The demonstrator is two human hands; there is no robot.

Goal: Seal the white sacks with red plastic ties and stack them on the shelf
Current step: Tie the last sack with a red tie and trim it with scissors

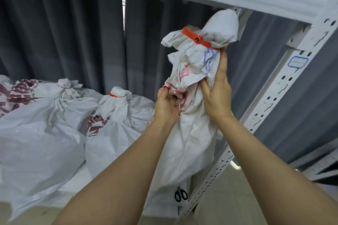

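Grey curtains (73, 23) hang behind the white metal shelf (278, 93). Within that shelf our left hand (167, 106) and right hand (217, 93) clutch a crumpled white woven sack (192, 133) sealed by a red plastic tie (196, 38).

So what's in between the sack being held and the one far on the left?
Another tied sack, a red tie round its neck, lies between the held sack and the left sack. The head view shows it.

Both hands, left (167, 105) and right (217, 95), grip a tied white sack (192, 133) raised toward one o'clock; scissors (181, 195), seemingly, below.
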